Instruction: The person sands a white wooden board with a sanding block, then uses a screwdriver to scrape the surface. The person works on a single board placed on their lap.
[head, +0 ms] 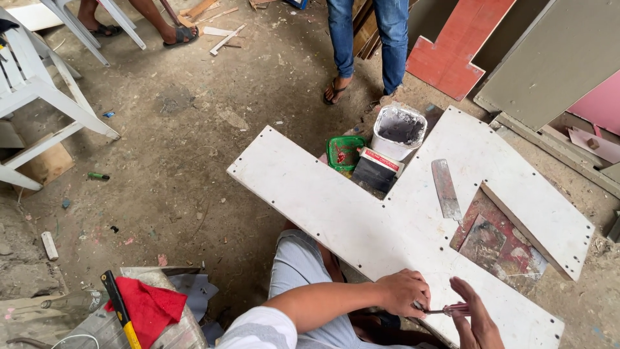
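Low in frame: screwdriver (445, 311) with pinkish handle, held over near edge of white board (361, 213). Long axis roughly level, tip pointing left toward left hand (403, 292), handle toward right hand (475, 317). Left hand curled shut around tip end; right hand half open, fingers steadying handle. Best kept square to the board, tip seated before turning, pressure along the shaft. Further out on board: flat metal scraper (446, 189). Beyond: grey-smeared bucket (399, 131), green lid (344, 152), small box (378, 169). Hammer (119, 309) and red cloth (150, 309) at lower left.
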